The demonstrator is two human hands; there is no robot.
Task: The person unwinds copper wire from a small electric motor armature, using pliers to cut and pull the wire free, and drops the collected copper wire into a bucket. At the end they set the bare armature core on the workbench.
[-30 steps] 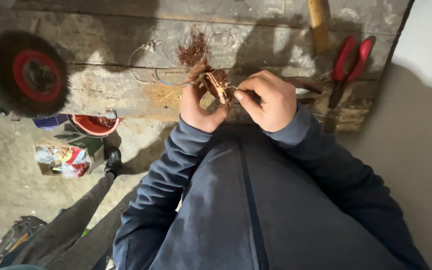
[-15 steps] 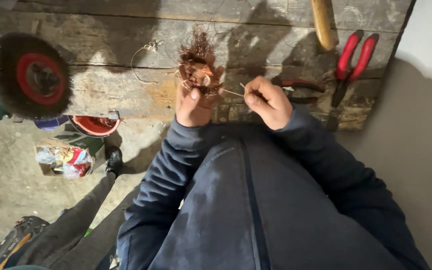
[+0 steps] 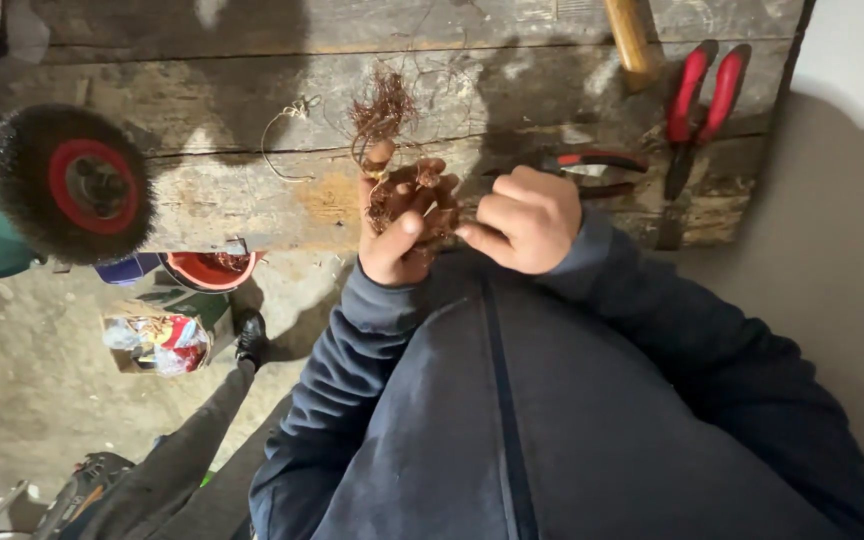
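Left hand: the left hand (image 3: 400, 232) is clenched round a tangled bundle of copper wire (image 3: 407, 192), thumb pressed across its near side; frayed strands (image 3: 382, 105) fan out past the fingertips toward the far side.
Right hand: the right hand (image 3: 524, 220) is curled just right of the bundle, fingertips pinched toward it; whether they grip a strand I cannot tell.
Bundle place: held above the near edge of the workbench (image 3: 252, 190), close to the chest.
Bench edge: rough, worn wooden planks, scarred and stained; the near edge runs left to right just beyond the hands.
Left side: a round wire brush wheel (image 3: 70, 185) with a red hub overhangs the bench edge, well apart from the hands, with bare plank between.
Right side: small pliers (image 3: 592, 165) lie just beyond the right hand; larger red-handled pliers (image 3: 697, 110) and a wooden handle (image 3: 630, 35) lie farther off.
Loose wire: a thin pale loop (image 3: 287, 140) lies on the planks left of the bundle.
Floor: concrete, with a red bucket (image 3: 210, 268) below the bench edge.
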